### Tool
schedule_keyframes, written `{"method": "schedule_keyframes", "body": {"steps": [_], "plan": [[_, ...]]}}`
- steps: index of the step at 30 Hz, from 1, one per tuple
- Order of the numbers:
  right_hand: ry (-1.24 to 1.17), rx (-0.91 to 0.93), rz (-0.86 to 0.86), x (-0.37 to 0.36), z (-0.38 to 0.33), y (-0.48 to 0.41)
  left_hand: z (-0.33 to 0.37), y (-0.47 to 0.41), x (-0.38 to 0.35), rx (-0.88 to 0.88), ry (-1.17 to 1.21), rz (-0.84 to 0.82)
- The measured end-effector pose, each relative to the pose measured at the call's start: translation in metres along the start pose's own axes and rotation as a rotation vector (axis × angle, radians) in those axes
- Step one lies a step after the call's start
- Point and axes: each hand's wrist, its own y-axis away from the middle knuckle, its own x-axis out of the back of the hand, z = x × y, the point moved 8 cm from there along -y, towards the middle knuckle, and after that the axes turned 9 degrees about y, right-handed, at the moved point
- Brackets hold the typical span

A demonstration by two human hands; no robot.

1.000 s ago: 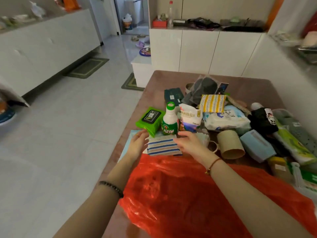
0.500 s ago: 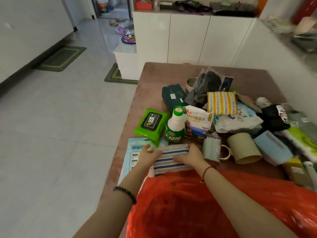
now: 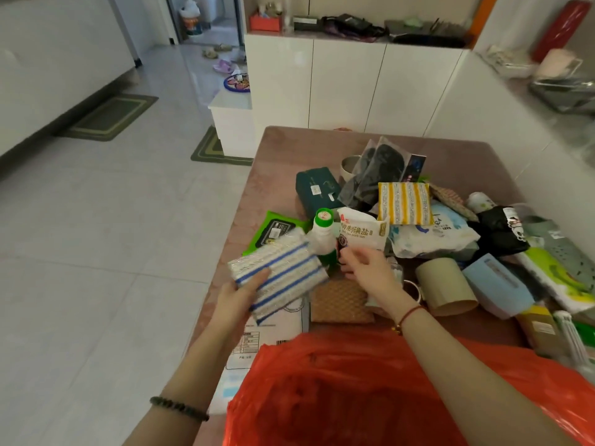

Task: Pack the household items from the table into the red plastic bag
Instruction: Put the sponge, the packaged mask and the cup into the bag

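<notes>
Holding the blue-striped sponge pack [image 3: 279,279] clasped in my left hand [image 3: 236,300] above the table [image 3: 289,146], right hand [image 3: 365,265] loosely curled and empty, I judged lowering it into the red plastic bag [image 3: 370,391] came next.

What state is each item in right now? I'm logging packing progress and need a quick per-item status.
blue-striped sponge pack: lifted off the table, held by the left hand.
right hand: empty, fingers curled, over the pile.
red plastic bag: mouth open, nothing visibly inside.
green-capped bottle: upright, capped.
beige cup: lying on its side.
salt packet: sealed, leaning in the pile.
</notes>
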Motion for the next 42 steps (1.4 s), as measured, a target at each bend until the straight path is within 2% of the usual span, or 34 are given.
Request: {"method": "schedule_keyframes", "body": {"steps": [2,4,7,10,12,15,16,17,19,20,21,22,24,25,27,29,30,31,33,34,36,37,39,42], "plan": [[0.539,0.134,-0.136,-0.019,0.004,-0.007,0.007,0.004,0.015,-0.039,0.072,0.033],[0.91,0.181,-0.334,-0.044,0.024,-0.007,0.005,0.01,0.022,-0.007,0.093,0.04],[1.196,0.233,-0.35,-0.053,0.04,-0.011,-0.003,0.017,0.027,0.062,0.156,0.048],[1.264,0.276,-0.297,-0.051,0.038,-0.016,-0.002,0.026,0.024,0.092,0.241,0.056],[1.174,0.353,-0.266,-0.048,0.025,-0.013,0.007,0.039,0.013,0.089,0.29,0.037],[0.866,0.459,-0.222,-0.03,-0.011,0.01,0.022,0.067,-0.005,0.018,0.332,0.008],[0.725,0.474,-0.143,-0.014,-0.026,0.022,0.025,0.08,-0.013,-0.002,0.347,-0.012],[0.558,0.482,0.011,0.011,-0.041,0.035,0.023,0.092,-0.017,-0.015,0.372,-0.026],[0.068,0.423,0.355,0.075,-0.054,0.08,0.01,0.12,-0.028,-0.01,0.412,-0.024],[-0.265,0.326,0.414,0.095,-0.045,0.104,-0.003,0.131,-0.029,-0.017,0.412,0.006],[-0.575,0.227,0.352,0.098,-0.029,0.122,-0.018,0.137,-0.027,-0.031,0.395,0.052],[-0.758,0.125,0.232,0.086,-0.016,0.141,-0.031,0.146,-0.027,-0.042,0.347,0.101],[-0.771,-0.033,0.003,0.043,0.017,0.175,-0.053,0.158,-0.035,-0.064,0.163,0.101],[-0.74,-0.115,-0.036,0.027,0.039,0.186,-0.069,0.163,-0.043,-0.05,0.083,0.066],[-0.625,-0.19,-0.013,0.017,0.067,0.205,-0.094,0.175,-0.058,0.0,-0.07,-0.029],[-0.534,-0.235,0.057,0.037,0.082,0.211,-0.097,0.19,-0.079,0.004,-0.198,-0.225],[-0.536,-0.278,0.093,0.052,0.083,0.212,-0.092,0.193,-0.08,-0.037,-0.314,-0.318],[-0.531,-0.273,0.071,0.064,0.082,0.213,-0.08,0.19,-0.075,-0.17,-0.479,-0.336],[-0.468,-0.27,-0.044,0.07,0.092,0.213,-0.052,0.17,-0.044,-0.513,-0.863,-0.133],[-0.373,-0.252,-0.145,0.063,0.094,0.213,-0.042,0.159,-0.03,-0.575,-1.042,-0.014],[-0.238,-0.269,-0.371,0.026,0.101,0.211,-0.035,0.135,-0.005,-0.404,-1.328,0.203],[-0.181,-0.245,-0.429,0.007,0.108,0.205,-0.036,0.126,0.002,-0.272,-1.411,0.231],[-0.228,-0.242,-0.308,-0.015,0.111,0.184,-0.042,0.116,0.006,-0.118,-1.432,0.225],[-0.257,-0.196,-0.052,-0.028,0.105,0.152,-0.04,0.114,-0.008,-0.158,-1.272,0.208]]}}
